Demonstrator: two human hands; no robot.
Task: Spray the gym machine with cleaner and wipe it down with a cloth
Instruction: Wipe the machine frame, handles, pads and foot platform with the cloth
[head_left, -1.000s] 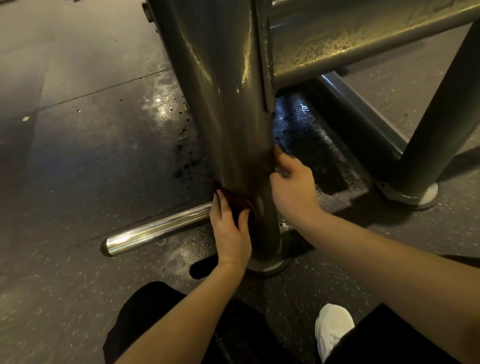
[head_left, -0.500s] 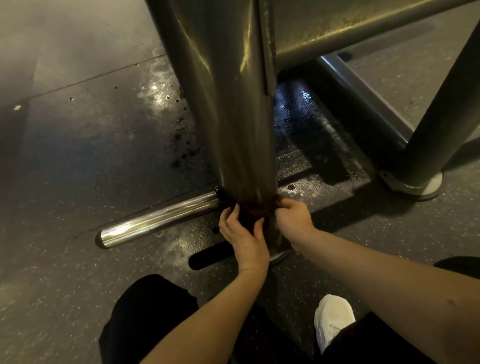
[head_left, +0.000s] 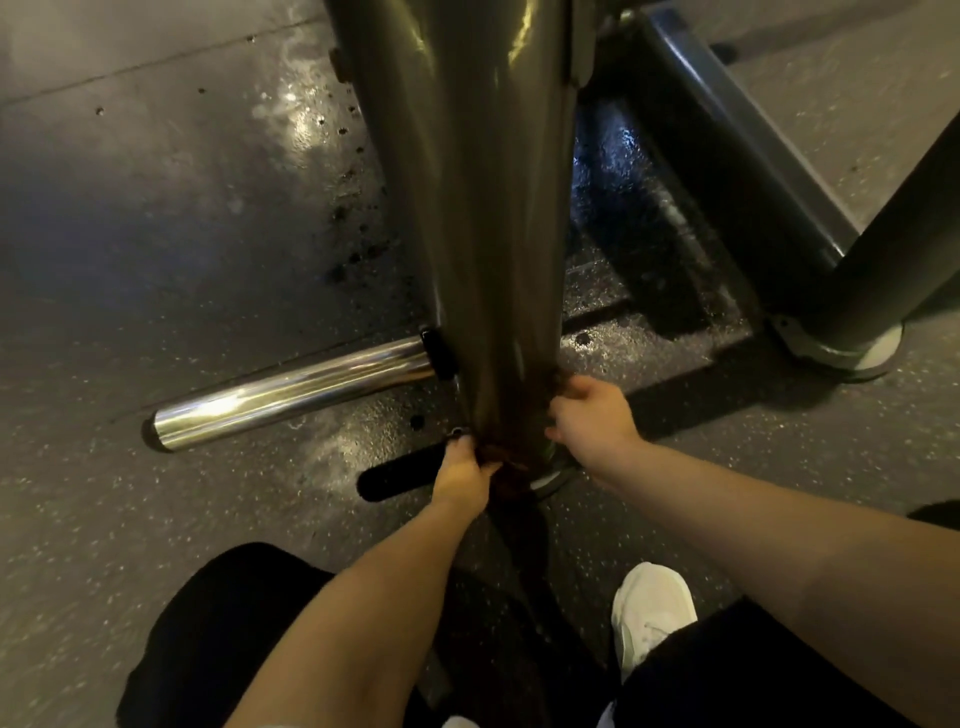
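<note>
Cloth (head_left: 508, 464), dark brown and bunched, wraps the foot of the gym machine's grey upright post (head_left: 483, 208), just above the round base plate (head_left: 555, 480) where the post meets the floor. The left hand (head_left: 464, 474) grips one end at the near-left side of the post, fingers curled round the fabric. The right hand (head_left: 592, 415) is at the post's right side, fingers bent in against it; it seems to pinch the cloth's other end, though blur hides the exact hold. A chrome peg (head_left: 291, 396) juts leftward from the post, close above the speckled rubber floor (head_left: 156, 519), which shines wet around the base. Further right stands a second post (head_left: 893, 260) on its own foot. A white shoe (head_left: 652, 613) rests on the floor below the right forearm.
</note>
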